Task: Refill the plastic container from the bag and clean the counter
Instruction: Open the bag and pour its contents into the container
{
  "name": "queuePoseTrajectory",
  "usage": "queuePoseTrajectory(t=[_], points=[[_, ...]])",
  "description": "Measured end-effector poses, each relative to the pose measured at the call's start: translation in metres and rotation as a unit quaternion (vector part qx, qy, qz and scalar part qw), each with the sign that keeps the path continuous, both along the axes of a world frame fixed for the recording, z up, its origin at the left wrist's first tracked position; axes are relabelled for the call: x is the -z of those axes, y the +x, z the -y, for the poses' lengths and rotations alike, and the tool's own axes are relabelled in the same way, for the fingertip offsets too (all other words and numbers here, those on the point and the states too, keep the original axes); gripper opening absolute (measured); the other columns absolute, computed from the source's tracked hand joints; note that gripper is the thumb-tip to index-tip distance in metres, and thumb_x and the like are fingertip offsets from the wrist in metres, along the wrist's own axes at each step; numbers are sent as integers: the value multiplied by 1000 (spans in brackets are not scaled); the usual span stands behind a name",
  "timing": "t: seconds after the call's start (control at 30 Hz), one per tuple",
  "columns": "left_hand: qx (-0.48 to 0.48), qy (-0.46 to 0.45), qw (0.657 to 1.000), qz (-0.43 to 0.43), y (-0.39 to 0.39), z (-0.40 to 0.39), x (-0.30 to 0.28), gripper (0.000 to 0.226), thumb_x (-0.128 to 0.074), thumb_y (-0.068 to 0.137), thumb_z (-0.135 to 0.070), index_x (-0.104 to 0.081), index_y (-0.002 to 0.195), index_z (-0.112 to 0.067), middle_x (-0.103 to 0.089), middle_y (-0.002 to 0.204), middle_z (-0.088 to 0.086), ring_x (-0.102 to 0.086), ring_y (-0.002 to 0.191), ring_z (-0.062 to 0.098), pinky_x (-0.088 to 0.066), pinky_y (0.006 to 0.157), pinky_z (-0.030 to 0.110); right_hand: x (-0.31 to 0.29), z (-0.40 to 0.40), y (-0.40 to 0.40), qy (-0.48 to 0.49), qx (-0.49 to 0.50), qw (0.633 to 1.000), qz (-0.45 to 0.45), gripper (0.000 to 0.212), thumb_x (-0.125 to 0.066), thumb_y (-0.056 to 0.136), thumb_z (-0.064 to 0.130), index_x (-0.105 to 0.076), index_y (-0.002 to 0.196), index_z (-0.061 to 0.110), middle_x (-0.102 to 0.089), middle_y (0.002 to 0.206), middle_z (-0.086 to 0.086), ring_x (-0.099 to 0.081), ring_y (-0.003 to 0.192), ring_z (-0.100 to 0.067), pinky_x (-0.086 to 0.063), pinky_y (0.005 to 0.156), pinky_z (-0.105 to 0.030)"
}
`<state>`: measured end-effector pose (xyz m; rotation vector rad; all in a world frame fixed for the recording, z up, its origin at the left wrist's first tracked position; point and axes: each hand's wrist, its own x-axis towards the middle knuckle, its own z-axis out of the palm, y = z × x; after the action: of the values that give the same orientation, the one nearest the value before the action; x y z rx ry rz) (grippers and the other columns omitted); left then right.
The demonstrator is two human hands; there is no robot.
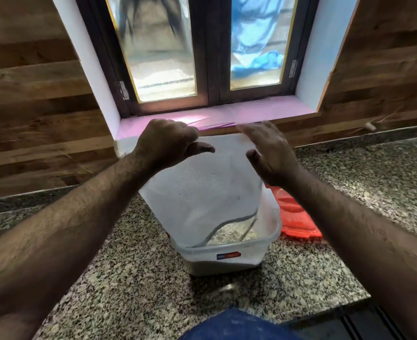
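Nearest the camera, a patch of blue cloth cut into the bottom edge, too cropped to identify. Ahead of it ran the speckled granite counter, dark seams showing at both sides. On it sat the clear tub, a little pale grain lying in its bottom. The white mesh bag was upended over it, mouth down inside the tub. A red lid lay flat just behind the tub on the right, partly hidden.

Up top, the left hand was closed on the bag's upper corner. The right hand was smeared by motion, fingers spread at the bag's other corner; grip impossible to call.

Beyond stood a pink sill, wood-panelled walls and a frosted window, with only blurs behind the glass.
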<state>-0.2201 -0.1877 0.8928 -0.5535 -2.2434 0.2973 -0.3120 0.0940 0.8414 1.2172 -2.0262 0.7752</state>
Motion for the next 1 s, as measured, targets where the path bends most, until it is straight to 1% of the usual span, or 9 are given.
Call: queuePoseTrajectory(t=[0.07,0.13,0.2,0.3,0.43,0.57,0.8,0.9,1.0], points=[[12,-17,1000,-4,-1,0,-2,70,-50,103,-72,-52,60,-17,-41,51,-2,-41,42,15,-37,54,24,1,0,0,4,14,999,-43,98,-12,104,73,-61,146,0,-65,147,-19,-60,139,-32,-31,125,-59],[14,-13,1000,-5,-2,1,-3,69,-50,103,-72,-51,61,-17,-41,51,-2,-41,42,15,-40,53,25,1,1,1,-26,25,997,-70,97,-15,105,72,-53,151,-5,-55,155,-23,-52,146,-36,-31,126,-56],[13,-12,1000,-4,-2,4,-4,70,-50,103,-72,-54,61,-16,-43,50,-2,-43,41,15,-44,52,26,0,3,4,-24,14,997,-66,94,-16,106,70,-56,149,-4,-60,150,-22,-57,141,-34,-38,121,-57],[22,-19,1000,-3,-1,4,-4,69,-51,104,-70,-58,62,-15,-44,50,-2,-45,41,16,-45,53,26,0,4,9,-24,37,995,-91,92,-14,107,68,-59,147,-3,-60,151,-22,-55,144,-35,-34,124,-58],[25,-17,999,-11,1,6,-6,69,-51,105,-69,-56,62,-16,-42,50,-3,-43,41,15,-48,51,27,-2,5,10,-29,26,997,-72,87,-17,109,64,-64,142,-2,-68,142,-21,-64,135,-34,-39,120,-57],[34,-14,999,-18,3,5,-8,68,-52,105,-68,-58,62,-15,-44,50,-2,-46,41,16,-48,51,27,-3,8,13,-39,32,995,-89,87,-18,109,63,-58,148,-3,-61,151,-22,-55,144,-35,-39,121,-53],[37,-20,999,-26,7,-1,-11,68,-53,106,-66,-58,62,-15,-43,51,-3,-45,42,16,-44,51,25,-8,11,20,-46,45,992,-107,78,-23,112,58,-71,131,0,-75,129,-18,-71,121,-31,-40,120,-53],[38,-20,999,-13,8,-5,-12,68,-51,106,-66,-63,65,-13,-48,51,-2,-47,42,15,-48,52,26,-6,8,18,-39,56,991,-118,72,-29,111,54,-67,137,-1,-68,141,-20,-64,133,-34,-39,121,-54],[30,-22,999,-20,10,-9,-13,67,-53,105,-66,-61,63,-14,-47,50,-1,-47,41,16,-46,51,25,-5,4,18,-37,35,992,-112,72,-32,111,57,-70,133,-1,-73,134,-19,-68,127,-35,-43,116,-58]])
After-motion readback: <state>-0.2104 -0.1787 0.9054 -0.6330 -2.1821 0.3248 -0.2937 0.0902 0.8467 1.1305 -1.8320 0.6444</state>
